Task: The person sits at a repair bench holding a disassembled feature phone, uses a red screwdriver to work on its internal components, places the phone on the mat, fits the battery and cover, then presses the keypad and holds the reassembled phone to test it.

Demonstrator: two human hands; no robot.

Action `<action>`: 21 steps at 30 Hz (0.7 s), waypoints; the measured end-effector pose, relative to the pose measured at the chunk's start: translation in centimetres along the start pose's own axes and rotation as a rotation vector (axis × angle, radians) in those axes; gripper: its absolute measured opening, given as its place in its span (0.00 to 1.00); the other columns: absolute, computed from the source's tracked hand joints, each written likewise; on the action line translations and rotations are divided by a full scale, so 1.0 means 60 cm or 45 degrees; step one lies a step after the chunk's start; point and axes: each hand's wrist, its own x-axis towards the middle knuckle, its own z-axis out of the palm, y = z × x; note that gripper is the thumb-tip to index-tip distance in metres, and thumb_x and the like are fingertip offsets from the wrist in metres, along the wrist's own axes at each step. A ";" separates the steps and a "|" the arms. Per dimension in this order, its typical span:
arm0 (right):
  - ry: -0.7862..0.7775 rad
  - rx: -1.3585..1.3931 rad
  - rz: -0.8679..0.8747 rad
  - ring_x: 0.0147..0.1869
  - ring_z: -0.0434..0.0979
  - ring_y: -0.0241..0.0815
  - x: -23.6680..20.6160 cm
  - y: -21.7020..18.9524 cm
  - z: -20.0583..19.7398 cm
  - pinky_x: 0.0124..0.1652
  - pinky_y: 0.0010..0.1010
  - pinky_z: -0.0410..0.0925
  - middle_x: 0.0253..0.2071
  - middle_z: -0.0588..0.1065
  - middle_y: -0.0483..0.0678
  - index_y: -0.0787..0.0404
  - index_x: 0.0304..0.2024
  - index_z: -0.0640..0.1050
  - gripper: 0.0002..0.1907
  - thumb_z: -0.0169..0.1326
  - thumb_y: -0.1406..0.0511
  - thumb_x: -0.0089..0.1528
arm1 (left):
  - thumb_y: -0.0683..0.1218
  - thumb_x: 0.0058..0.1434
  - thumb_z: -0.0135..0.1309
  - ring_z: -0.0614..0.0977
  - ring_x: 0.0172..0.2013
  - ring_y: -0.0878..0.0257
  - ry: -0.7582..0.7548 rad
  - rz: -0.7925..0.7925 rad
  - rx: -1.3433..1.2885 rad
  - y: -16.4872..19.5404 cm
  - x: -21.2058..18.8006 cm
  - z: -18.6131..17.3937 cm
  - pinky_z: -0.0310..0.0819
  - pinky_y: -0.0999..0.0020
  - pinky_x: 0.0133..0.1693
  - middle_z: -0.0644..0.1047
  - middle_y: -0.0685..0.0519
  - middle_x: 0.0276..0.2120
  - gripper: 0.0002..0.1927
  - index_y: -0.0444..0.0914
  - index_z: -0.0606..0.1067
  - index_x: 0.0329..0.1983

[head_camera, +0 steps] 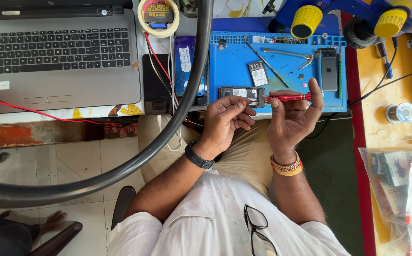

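We hold an opened mobile phone (242,94) at the near edge of the blue repair mat (234,66), our left hand (226,119) pinched shut on its near end. Our right hand (295,114) is clamped on a red screwdriver (289,98), tip lying against the phone's right end.

Risks, as we judge them:
- The phone hangs partly past the mat's near edge, over our lap; a slip of the pinch could drop it.
- A skidding tip could score the exposed board.
- A freed screw could roll off the mat's near edge.
- The thick black cable (187,95) left of the mat and the red wire (158,59) beside it could snag our left forearm.
- Tweezers (289,54) on the mat beyond the phone could get knocked.
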 end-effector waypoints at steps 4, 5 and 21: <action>-0.011 -0.023 0.005 0.51 0.82 0.39 -0.004 -0.001 0.001 0.53 0.25 0.75 0.47 0.80 0.58 0.60 0.75 0.53 0.36 0.58 0.77 0.74 | 0.43 0.72 0.52 0.85 0.32 0.60 0.001 0.014 -0.026 -0.004 0.000 -0.002 0.81 0.71 0.33 0.82 0.41 0.36 0.09 0.30 0.76 0.46; -0.008 -0.027 0.014 0.51 0.82 0.39 -0.005 -0.001 0.002 0.53 0.24 0.74 0.47 0.80 0.58 0.60 0.75 0.53 0.36 0.58 0.77 0.74 | 0.42 0.72 0.52 0.85 0.32 0.60 0.006 0.022 -0.016 -0.005 0.000 -0.002 0.81 0.71 0.33 0.82 0.41 0.36 0.09 0.30 0.76 0.46; -0.057 -0.167 -0.111 0.48 0.83 0.41 -0.031 -0.011 -0.007 0.50 0.26 0.75 0.46 0.79 0.58 0.61 0.76 0.54 0.37 0.58 0.78 0.71 | 0.41 0.72 0.53 0.85 0.31 0.62 0.003 0.028 -0.013 -0.031 -0.020 -0.011 0.80 0.72 0.32 0.82 0.44 0.35 0.07 0.30 0.77 0.45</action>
